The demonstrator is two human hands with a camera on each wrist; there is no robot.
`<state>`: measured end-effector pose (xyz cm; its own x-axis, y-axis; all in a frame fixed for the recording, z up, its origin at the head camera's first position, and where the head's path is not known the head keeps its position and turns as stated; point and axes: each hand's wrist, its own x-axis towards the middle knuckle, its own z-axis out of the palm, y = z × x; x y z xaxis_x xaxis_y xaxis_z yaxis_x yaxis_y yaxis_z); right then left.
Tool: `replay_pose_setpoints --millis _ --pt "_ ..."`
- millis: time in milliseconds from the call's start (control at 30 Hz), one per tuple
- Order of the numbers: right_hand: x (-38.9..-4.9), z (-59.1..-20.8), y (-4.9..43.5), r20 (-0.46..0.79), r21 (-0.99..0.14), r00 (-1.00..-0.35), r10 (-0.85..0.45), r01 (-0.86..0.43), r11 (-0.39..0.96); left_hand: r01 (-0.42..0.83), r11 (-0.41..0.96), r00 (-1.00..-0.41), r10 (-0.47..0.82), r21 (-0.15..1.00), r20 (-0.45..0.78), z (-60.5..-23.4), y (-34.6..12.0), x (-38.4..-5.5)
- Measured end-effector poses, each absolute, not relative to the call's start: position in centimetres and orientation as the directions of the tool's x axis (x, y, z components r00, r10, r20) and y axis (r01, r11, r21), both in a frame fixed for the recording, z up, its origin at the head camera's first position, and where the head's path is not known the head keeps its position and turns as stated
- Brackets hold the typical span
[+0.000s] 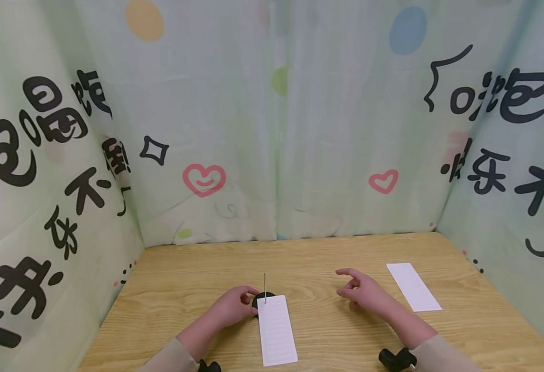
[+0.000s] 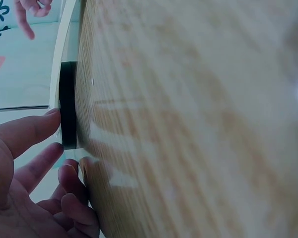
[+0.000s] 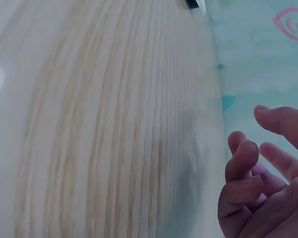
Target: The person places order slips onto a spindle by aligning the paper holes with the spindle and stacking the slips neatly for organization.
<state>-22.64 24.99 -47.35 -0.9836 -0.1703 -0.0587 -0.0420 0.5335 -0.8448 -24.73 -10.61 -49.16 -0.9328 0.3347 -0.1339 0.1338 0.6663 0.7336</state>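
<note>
A bill spike with a round black base (image 2: pixel 68 106) and a thin upright needle (image 1: pixel 265 284) stands on the table. One lined white paper slip (image 1: pixel 278 330) is pierced near its top end by the needle and lies over the base, its long end toward the front. My left hand (image 1: pixel 236 306) holds the base at its left edge, thumb and index finger spread along it. Off to the right, my right hand (image 1: pixel 362 292) hovers above the table with its fingers loosely bent and nothing between them.
Another white paper slip (image 1: pixel 413 287) lies on the wooden table (image 1: pixel 197 263) beyond my right forearm. Printed curtains (image 1: pixel 235 119) enclose the table at the back and both sides.
</note>
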Motion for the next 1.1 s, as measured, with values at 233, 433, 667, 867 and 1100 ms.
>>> replay_pose_setpoints --millis 233,433,667,867,1100 --pt "-23.0 -47.3 27.7 -0.064 -0.821 -0.990 -0.130 -0.022 0.571 0.136 0.677 -0.934 0.332 0.723 -0.134 -49.1 -10.6 -24.7" --pt "-23.5 -47.1 31.0 -0.048 -0.740 -0.996 -0.080 -0.018 0.672 0.152 0.677 -0.933 0.338 0.720 -0.121 -49.1 -10.6 -24.7" --pt "-24.2 -46.6 34.9 -0.014 -0.609 -0.999 -0.034 -0.018 0.793 0.160 0.677 -0.933 0.340 0.718 -0.113 -49.1 -10.7 -24.6" --pt "-25.2 -46.8 38.1 -0.046 -0.550 -0.999 0.007 0.031 0.834 0.153 0.678 -0.933 0.339 0.719 -0.121 -49.1 -10.7 -24.7" --pt "-26.1 -47.2 40.2 -0.104 -0.524 -0.994 0.023 0.074 0.849 0.151 0.678 -0.933 0.338 0.720 -0.123 -49.2 -10.8 -24.7"
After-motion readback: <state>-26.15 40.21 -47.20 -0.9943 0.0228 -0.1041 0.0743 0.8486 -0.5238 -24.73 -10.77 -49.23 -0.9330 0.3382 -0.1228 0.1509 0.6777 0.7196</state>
